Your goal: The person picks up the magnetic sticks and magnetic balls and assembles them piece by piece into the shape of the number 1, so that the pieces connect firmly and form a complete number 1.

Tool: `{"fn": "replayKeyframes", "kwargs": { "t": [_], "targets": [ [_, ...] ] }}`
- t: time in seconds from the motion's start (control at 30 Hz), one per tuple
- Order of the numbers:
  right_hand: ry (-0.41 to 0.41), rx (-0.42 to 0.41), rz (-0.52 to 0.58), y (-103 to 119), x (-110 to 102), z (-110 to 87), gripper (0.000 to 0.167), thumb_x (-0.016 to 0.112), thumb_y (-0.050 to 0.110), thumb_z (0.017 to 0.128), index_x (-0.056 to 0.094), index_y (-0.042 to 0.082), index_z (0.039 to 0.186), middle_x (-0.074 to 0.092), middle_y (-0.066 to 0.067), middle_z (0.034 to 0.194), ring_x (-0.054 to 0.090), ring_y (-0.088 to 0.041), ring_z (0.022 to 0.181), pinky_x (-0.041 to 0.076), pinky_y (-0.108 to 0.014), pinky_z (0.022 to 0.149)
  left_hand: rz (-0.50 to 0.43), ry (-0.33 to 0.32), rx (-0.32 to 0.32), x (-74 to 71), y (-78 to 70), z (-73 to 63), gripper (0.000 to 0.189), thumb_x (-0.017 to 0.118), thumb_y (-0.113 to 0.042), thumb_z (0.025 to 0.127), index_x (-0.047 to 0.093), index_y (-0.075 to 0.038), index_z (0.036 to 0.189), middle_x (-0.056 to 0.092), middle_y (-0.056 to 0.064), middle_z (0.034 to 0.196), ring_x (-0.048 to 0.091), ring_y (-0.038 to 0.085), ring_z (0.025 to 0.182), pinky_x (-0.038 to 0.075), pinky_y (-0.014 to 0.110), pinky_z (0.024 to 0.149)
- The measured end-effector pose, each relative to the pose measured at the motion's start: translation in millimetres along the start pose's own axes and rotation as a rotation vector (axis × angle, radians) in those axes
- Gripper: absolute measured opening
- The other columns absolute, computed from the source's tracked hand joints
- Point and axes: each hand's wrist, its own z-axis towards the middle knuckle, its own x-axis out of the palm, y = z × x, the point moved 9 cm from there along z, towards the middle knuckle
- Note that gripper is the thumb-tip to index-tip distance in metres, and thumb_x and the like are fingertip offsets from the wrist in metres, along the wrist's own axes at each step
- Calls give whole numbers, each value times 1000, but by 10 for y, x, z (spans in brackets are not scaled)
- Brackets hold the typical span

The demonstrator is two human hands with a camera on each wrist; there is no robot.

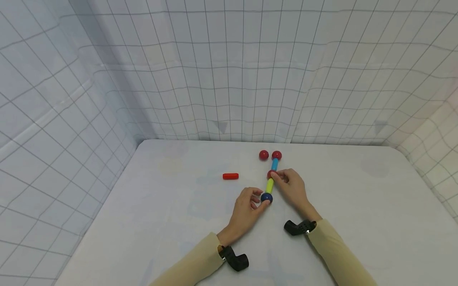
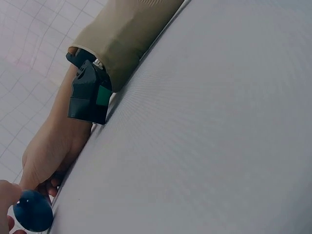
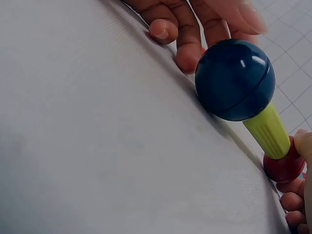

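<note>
On the white table lies a straight chain of balls and rods. A red ball (image 1: 276, 155) at its far end joins a light blue rod (image 1: 274, 164), then a second red ball (image 1: 270, 174), a yellow-green rod (image 1: 270, 186) and a dark blue ball (image 3: 235, 80). My right hand (image 1: 294, 190) pinches the middle red ball between thumb and fingers. My left hand (image 1: 247, 209) holds the dark blue ball at the near end, thumb at its near side and fingertips at its left. In the left wrist view, the dark blue ball (image 2: 33, 210) partly shows beside the left thumb.
A loose red ball (image 1: 263, 155) sits just left of the chain's far end. A short red rod (image 1: 230, 176) lies farther left. White grid-lined curtains (image 1: 229, 79) enclose the back and sides of the table (image 1: 161, 206). Each wrist wears a black camera mount (image 1: 299, 227).
</note>
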Motion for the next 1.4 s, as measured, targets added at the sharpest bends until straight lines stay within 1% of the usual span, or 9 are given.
{"fn": "replayKeyframes", "kwargs": {
  "t": [0.2,0.5,0.63,0.73,0.83,1.07,1.2,1.3,1.4],
  "targets": [
    [-6,2,-14,-22,-16,32,40,63,41,91,70,3,101,57,-6,84,49,-19,75,39,-33,66,-8,14,-27,13,-9,9,30,71,-21,87,57,-7,110,55,3,97,55,10,79,48,20,65],
    [7,7,-19,-54,-26,72,42,61,43,91,69,3,103,57,-7,86,49,-20,76,39,-34,67,-3,17,-21,24,-29,11,29,70,-20,88,56,-7,111,55,3,99,56,11,80,48,21,65],
    [3,1,-26,-58,-28,75,41,61,42,92,69,3,102,57,-7,85,49,-20,76,39,-33,66,-17,17,-35,17,-16,12,29,68,-22,89,56,-7,111,55,3,101,56,11,81,49,21,65],
    [-3,-4,-22,-55,-27,73,40,61,42,91,70,3,102,57,-7,85,49,-20,76,39,-33,67,-31,6,-45,-6,11,18,29,68,-21,89,56,-7,111,56,3,102,57,10,81,49,22,66],
    [-8,-9,-13,-47,-24,69,39,62,41,91,70,3,101,57,-7,85,49,-20,76,39,-33,67,-18,-17,-41,-49,39,38,28,68,-21,89,57,-8,111,57,2,104,57,10,82,49,22,66],
    [-5,-4,-14,-41,6,74,40,63,40,91,70,3,101,58,-7,85,49,-20,76,39,-33,67,109,-82,-7,-249,53,112,22,69,-20,89,61,-11,108,59,-1,102,55,12,85,46,24,66],
    [3,-6,-24,-44,38,84,41,63,41,91,69,2,103,58,-7,86,49,-20,76,39,-33,67,223,-105,14,-380,60,161,19,68,-20,89,65,-13,106,60,-2,101,53,14,90,45,30,75],
    [-1,-11,-21,-43,42,90,39,63,40,91,69,2,102,58,-8,86,49,-20,76,38,-33,67,315,-138,61,-491,50,205,18,69,-19,88,67,-13,105,60,1,101,51,19,96,43,35,83],
    [-9,-18,-14,-48,37,93,37,64,37,91,70,3,102,57,-7,85,48,-20,75,38,-33,66,395,-170,95,-586,73,247,17,70,-19,87,68,-12,103,60,2,102,50,22,99,40,38,86]
  ]
}}
